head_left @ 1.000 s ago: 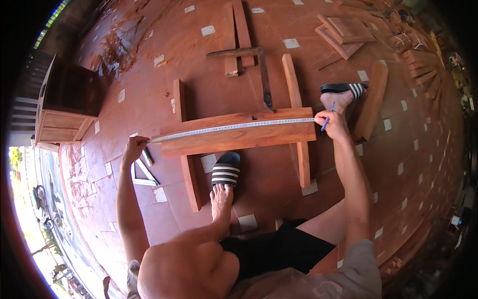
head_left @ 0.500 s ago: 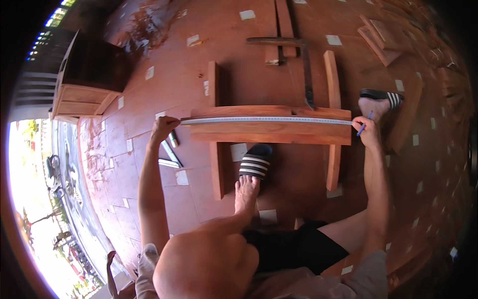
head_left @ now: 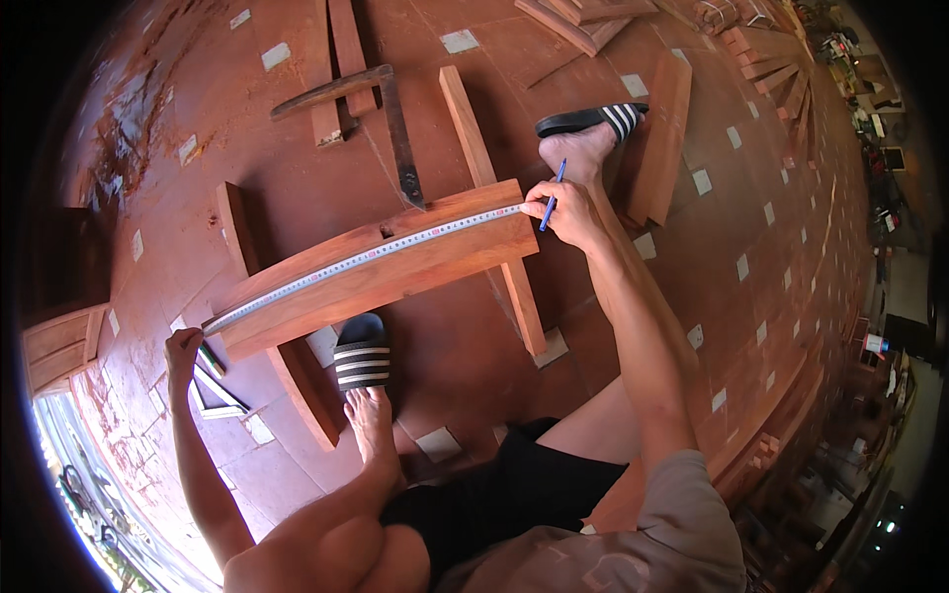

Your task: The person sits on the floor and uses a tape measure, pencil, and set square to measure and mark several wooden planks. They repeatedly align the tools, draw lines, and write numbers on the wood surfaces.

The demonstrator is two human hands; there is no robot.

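A reddish-brown wooden plank (head_left: 386,282) lies across two wooden rails (head_left: 514,306) on the floor. Along its top runs a stretched tape measure (head_left: 356,259), white with dark markings. Just beyond the plank's left end, my left hand (head_left: 183,351) pinches the tape with closed fingers. At the right end my right hand (head_left: 568,212) has its fingers closed on the other end of the tape and also grips a blue pen (head_left: 547,212), which stands up past the fingers. No tape case can be made out. A dark L-shaped square (head_left: 398,138) reaches the plank's far edge with one arm.
My sandalled feet flank the plank, one sandal (head_left: 363,351) near its front edge, the other (head_left: 593,122) beyond its right end. A thin angled tool (head_left: 217,398) lies by my left hand. Wood boards (head_left: 659,143) lie at the right, and a wooden cabinet (head_left: 64,341) stands at the far left.
My view has turned and shifted to the right, so the plank now appears slanted and farther left. Both hands keep their hold at the tape's two ends.
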